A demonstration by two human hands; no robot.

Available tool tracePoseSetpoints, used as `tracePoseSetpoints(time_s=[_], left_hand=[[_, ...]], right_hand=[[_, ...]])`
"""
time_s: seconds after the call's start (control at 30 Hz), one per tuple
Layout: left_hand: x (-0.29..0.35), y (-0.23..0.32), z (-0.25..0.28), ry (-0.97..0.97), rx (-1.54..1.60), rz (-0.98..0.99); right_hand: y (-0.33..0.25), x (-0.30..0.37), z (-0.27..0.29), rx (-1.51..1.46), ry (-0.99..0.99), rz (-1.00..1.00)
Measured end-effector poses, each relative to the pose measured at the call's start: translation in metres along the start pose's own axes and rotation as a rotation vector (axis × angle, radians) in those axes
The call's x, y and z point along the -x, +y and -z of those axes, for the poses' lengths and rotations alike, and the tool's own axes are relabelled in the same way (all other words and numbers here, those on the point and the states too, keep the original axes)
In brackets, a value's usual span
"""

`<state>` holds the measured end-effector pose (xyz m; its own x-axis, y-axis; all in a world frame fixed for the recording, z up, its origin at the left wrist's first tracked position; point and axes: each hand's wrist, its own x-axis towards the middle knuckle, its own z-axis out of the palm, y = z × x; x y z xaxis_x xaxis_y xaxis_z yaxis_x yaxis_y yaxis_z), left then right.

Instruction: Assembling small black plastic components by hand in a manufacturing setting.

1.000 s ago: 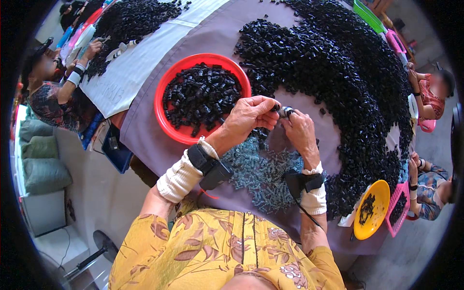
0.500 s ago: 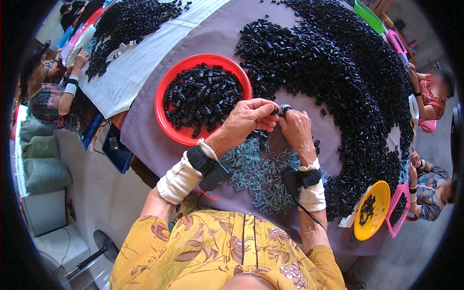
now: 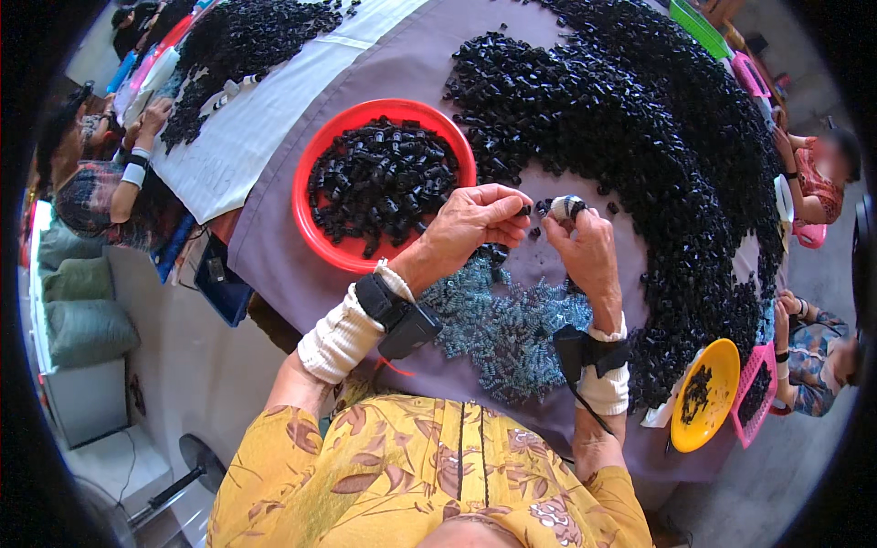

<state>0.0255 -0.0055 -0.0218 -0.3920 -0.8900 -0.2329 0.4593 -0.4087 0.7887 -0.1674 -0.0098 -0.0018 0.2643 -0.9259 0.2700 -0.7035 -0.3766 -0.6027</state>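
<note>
Over the near side of the table, my left hand (image 3: 470, 222) pinches a small black plastic part (image 3: 523, 211) between thumb and fingertips. My right hand (image 3: 589, 251), a fingertip wrapped in pale and dark tape, is a short way to the right. Its fingers are bent together at a small black piece (image 3: 544, 207); whether they grip it is hard to see. Below both hands is a loose spread of small bluish metal springs (image 3: 502, 333). A red basin (image 3: 303, 196) full of black plastic parts (image 3: 384, 183) stands left of my left hand.
A large heap of black parts (image 3: 630, 119) curves along the table's far and right sides. A yellow bowl (image 3: 724, 361) and a pink basket (image 3: 755, 402) sit at the right edge, a green basket (image 3: 699, 32) at the far right. Other people work on both sides.
My right hand has moved right and a little down, away from my left hand, opening a gap between them. My left hand has stayed nearly still, with the small black part in its pinch.
</note>
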Motion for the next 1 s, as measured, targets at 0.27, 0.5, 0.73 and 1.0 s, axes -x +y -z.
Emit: tracePoseSetpoints(time_s=[0.27, 0.5, 0.73, 1.0], left_hand=[[0.001, -0.001, -0.006, -0.065, -0.025, 0.001], [0.001, -0.001, -0.007, -0.074, -0.064, -0.021], [0.002, -0.003, -0.009, -0.085, -0.19, -0.048], [0.004, -0.003, -0.009, -0.144, -0.176, -0.031]], right_hand=[[-0.022, 0.0, 0.016, -0.066, -0.028, -0.001], [-0.021, 0.003, 0.018, -0.046, -0.063, 0.039], [-0.019, 0.001, 0.021, 0.029, -0.136, 0.106], [-0.027, 0.001, 0.025, -0.014, -0.128, 0.073]])
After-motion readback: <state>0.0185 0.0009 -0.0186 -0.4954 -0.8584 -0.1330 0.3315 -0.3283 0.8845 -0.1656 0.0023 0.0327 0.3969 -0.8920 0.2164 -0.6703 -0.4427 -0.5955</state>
